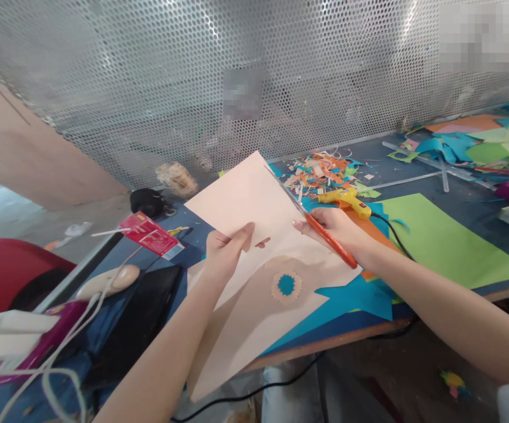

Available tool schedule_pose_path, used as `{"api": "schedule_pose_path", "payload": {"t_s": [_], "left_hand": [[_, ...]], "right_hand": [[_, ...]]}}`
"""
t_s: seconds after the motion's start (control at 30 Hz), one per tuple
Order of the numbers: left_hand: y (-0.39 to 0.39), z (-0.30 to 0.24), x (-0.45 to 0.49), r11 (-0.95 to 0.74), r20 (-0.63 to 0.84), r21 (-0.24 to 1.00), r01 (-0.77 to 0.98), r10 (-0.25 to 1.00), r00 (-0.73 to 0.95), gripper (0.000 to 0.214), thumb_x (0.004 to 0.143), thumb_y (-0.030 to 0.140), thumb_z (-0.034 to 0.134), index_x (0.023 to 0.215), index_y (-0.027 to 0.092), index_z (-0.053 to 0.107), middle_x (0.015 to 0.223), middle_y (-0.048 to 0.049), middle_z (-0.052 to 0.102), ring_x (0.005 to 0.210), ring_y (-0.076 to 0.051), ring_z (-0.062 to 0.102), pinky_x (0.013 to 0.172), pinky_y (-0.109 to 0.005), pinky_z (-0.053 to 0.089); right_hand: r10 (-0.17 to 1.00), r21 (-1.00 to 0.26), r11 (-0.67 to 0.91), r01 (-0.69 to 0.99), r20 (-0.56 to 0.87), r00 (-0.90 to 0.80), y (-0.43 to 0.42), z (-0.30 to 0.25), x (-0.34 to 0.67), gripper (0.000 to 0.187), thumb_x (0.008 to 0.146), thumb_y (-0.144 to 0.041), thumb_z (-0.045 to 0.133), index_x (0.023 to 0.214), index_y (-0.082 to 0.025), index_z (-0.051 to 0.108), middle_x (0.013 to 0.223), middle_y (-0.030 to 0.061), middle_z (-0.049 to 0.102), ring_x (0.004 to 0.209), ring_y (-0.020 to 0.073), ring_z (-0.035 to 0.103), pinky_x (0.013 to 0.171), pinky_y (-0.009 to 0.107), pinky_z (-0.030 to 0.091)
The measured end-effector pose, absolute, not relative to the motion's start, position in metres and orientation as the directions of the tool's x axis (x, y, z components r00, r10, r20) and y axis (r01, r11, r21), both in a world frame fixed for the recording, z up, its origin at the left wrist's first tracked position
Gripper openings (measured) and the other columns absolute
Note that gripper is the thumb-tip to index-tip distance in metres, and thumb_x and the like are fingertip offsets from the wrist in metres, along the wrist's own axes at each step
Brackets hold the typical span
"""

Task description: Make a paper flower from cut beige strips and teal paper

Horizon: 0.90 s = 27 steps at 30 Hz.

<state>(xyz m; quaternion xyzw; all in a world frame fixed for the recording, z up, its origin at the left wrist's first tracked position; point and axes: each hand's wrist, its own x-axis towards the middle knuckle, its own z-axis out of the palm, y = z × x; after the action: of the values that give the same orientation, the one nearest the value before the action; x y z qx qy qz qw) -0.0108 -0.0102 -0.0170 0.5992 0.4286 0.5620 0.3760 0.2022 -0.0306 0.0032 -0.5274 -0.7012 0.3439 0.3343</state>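
Observation:
My left hand (224, 258) pinches a cream sheet of paper (245, 191) between thumb and fingers, holding it up over the table. A small slot in the sheet shows fingertips behind it. My right hand (337, 228) is closed on a pair of scissors (330, 239) with orange handles. The blades point up and left along the sheet's right edge; I cannot tell how far apart they are. Below lies another cream sheet (223, 352), partly over the table's front edge. On it rests a small jagged-edged paper ring (297, 289), blue in its centre.
A yellow glue gun (346, 200) lies by a heap of paper scraps (318, 173). Green paper (448, 241) and blue paper (355, 299) lie on the right. A red carton (151, 232), black laptop-like slab (137, 323) and white cables (78, 323) are left. Perforated metal (148, 76) stands behind.

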Motion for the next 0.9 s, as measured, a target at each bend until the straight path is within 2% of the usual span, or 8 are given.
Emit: {"api": "schedule_pose_path", "payload": {"t_s": [0.13, 0.43, 0.7, 0.9], "left_hand": [[-0.0094, -0.0183, -0.0127, -0.298, 0.302, 0.953, -0.058, 0.949, 0.087, 0.021, 0.068, 0.028, 0.063, 0.055, 0.013, 0.063, 0.065, -0.0059, 0.066, 0.056, -0.015, 0.058, 0.047, -0.026, 0.049], [-0.0101, -0.0197, -0.014, -0.279, 0.281, 0.959, -0.04, 0.957, 0.077, 0.022, 0.069, 0.029, 0.064, 0.056, 0.012, 0.064, 0.052, -0.0032, 0.061, 0.054, -0.015, 0.058, 0.05, -0.028, 0.051], [-0.0115, -0.0165, -0.01, -0.276, 0.279, 0.96, -0.046, 0.958, 0.068, 0.022, 0.066, 0.031, 0.065, 0.053, 0.012, 0.062, 0.067, -0.0067, 0.067, 0.057, -0.016, 0.06, 0.047, -0.027, 0.049], [-0.0118, -0.0176, -0.0113, -0.265, 0.266, 0.964, -0.023, 0.961, 0.073, 0.024, 0.066, 0.033, 0.065, 0.055, 0.012, 0.064, 0.058, -0.006, 0.064, 0.054, -0.017, 0.059, 0.048, -0.028, 0.049]], "right_hand": [[0.972, -0.826, 0.201, 0.527, 0.103, -0.209, -0.0311, 0.0051, 0.2019, 0.045, 0.069, -0.063, 0.05, 0.062, -0.018, 0.045, 0.055, -0.0043, 0.037, 0.05, 0.0079, 0.033, 0.045, 0.021, 0.025], [0.979, -0.791, 0.19, 0.581, 0.105, -0.176, -0.0309, 0.0059, 0.2014, 0.048, 0.07, -0.064, 0.047, 0.064, -0.017, 0.052, 0.054, -0.0037, 0.038, 0.05, 0.0086, 0.034, 0.045, 0.022, 0.025], [0.986, -0.753, 0.168, 0.637, 0.114, -0.125, -0.0327, 0.0078, 0.1986, 0.053, 0.069, -0.067, 0.045, 0.059, -0.016, 0.053, 0.053, -0.0031, 0.038, 0.05, 0.0088, 0.033, 0.046, 0.023, 0.026], [0.983, -0.737, 0.184, 0.65, 0.128, -0.133, -0.0325, 0.0081, 0.1981, 0.052, 0.069, -0.067, 0.045, 0.058, -0.017, 0.052, 0.052, -0.0034, 0.036, 0.05, 0.0089, 0.033, 0.047, 0.023, 0.026]]}}
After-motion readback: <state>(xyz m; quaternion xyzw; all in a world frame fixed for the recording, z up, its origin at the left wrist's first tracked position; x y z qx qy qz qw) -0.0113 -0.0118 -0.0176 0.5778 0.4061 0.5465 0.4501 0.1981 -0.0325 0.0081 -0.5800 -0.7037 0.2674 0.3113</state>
